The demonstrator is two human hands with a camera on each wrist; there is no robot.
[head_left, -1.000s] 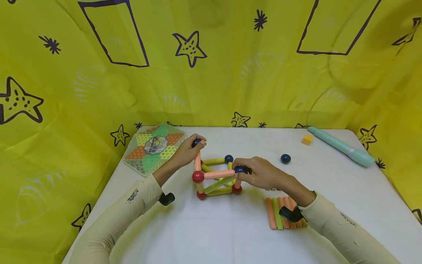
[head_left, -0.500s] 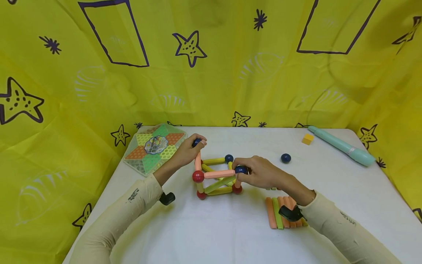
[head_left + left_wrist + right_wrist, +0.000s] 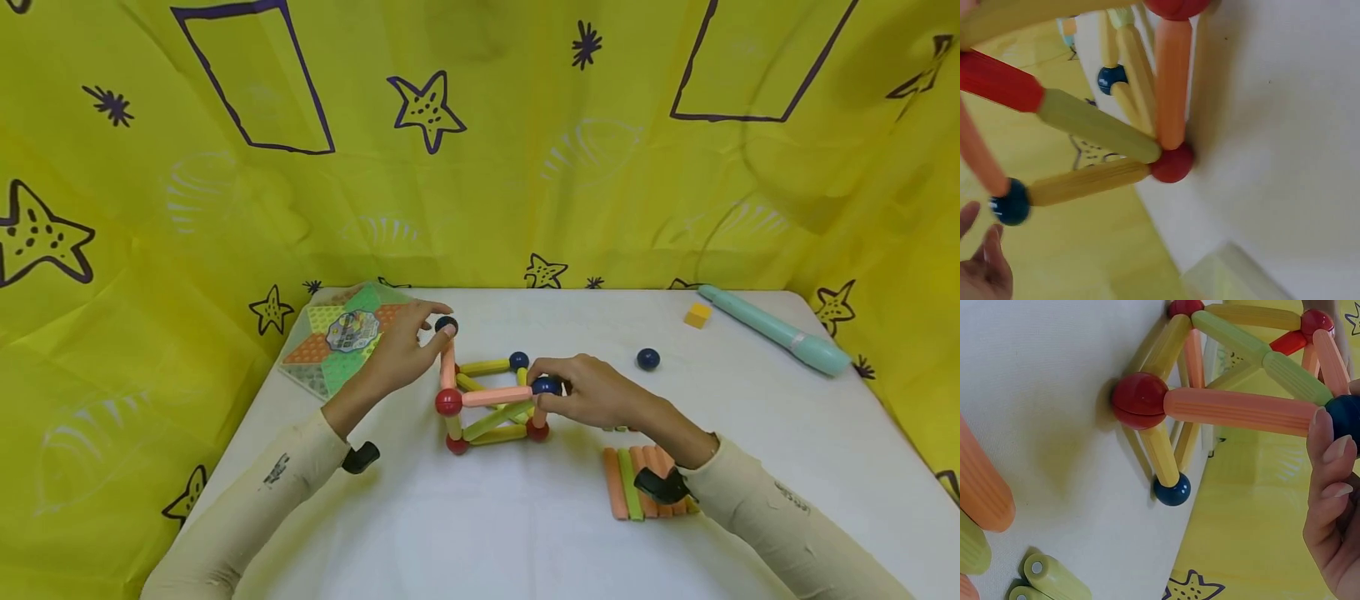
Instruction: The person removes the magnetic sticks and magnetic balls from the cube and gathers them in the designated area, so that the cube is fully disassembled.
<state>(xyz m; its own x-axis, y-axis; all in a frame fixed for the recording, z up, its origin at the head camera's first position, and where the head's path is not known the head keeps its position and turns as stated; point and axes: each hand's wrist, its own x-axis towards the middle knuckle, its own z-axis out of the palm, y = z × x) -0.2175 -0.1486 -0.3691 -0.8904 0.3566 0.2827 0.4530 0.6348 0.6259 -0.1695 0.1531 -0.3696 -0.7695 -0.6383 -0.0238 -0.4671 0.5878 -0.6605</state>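
Observation:
A frame of sticks and balls stands on the table, its red ball (image 3: 448,402) at the near left upper corner. My left hand (image 3: 401,346) is spread beside the blue ball (image 3: 446,326) at the far left upper corner. In the left wrist view the fingers stand a little apart from that blue ball (image 3: 1010,201). My right hand (image 3: 596,390) pinches another blue ball (image 3: 547,387) at the near right upper corner, where a pink stick (image 3: 497,396) ends. A green stick (image 3: 1297,378) slants up to this held ball. The right palm is hidden in the head view.
Several loose sticks (image 3: 628,483) lie in a row under my right wrist. Farther back are a loose blue ball (image 3: 648,359), a yellow block (image 3: 697,315) and a teal tube-like thing (image 3: 780,329). A clear-lidded game box (image 3: 318,350) lies at the back left.
My left hand has let go of the far left blue ball and drawn back a little to the left, its fingers spreading. The right hand keeps its hold, and the frame stands as before.

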